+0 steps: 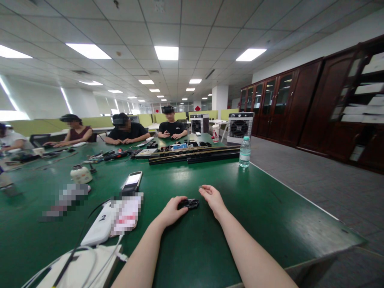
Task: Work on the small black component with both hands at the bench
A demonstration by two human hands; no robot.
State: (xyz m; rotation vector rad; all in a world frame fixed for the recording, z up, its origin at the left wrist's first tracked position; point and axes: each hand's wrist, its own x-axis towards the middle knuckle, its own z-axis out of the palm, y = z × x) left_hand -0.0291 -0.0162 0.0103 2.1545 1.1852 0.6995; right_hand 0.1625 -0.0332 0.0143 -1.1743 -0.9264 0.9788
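Note:
My left hand (pixel 172 210) rests on the green table (pixel 255 208) with its fingers closed round a small black part (pixel 189 204), which juts out to the right of the hand. My right hand (pixel 212 198) hovers just right of that part, fingers curled, thumb and forefinger pinched on a tiny dark piece that I cannot make out. Both forearms reach in from the bottom edge.
A phone (pixel 132 181), a white power bank (pixel 97 230) with cables and a white jar (pixel 80 174) lie to the left. Long black rails (pixel 195 154) and a water bottle (pixel 245 152) stand farther back. Several people sit at the far side. The table's right edge is close.

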